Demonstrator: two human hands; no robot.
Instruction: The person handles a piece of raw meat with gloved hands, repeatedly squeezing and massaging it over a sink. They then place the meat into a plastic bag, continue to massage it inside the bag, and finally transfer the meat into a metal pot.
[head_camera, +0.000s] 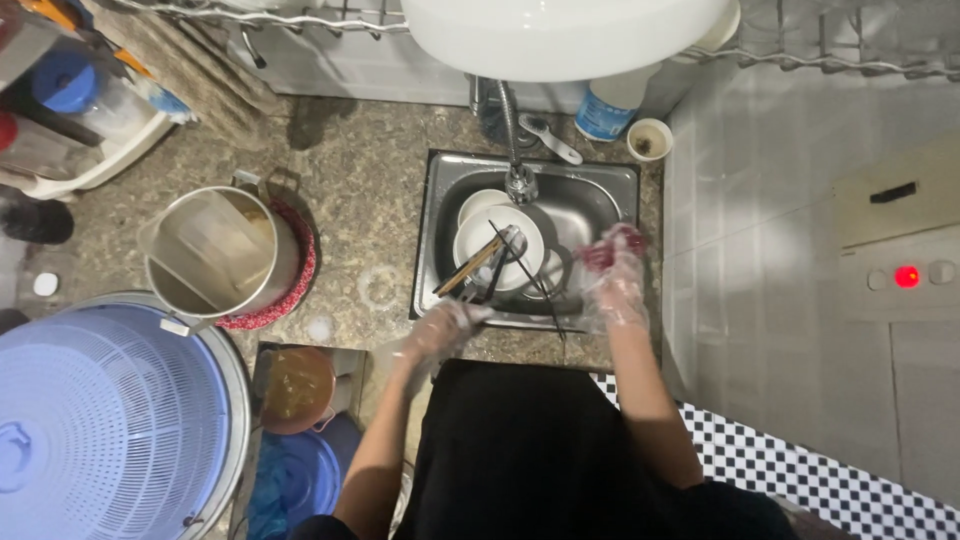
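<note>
Right hand (617, 285), in a clear plastic glove, fingers curled around a red scrubber (612, 248); grip pinches it over the right side of the sink (590, 190). Left hand (447, 326), also gloved, rests at the sink's front rim beside the ends of the chopsticks (470, 268); whether its grip is pressed onto them I cannot tell. Chopsticks lie across stacked white bowls (480, 240) in the sink, under the tap (518, 180). On the stone desk (370, 170), left of the sink: a steel pot (215, 255) on a red mat. Further left, a blue basket (100, 410). Behind the sink: a small cup (649, 139).
</note>
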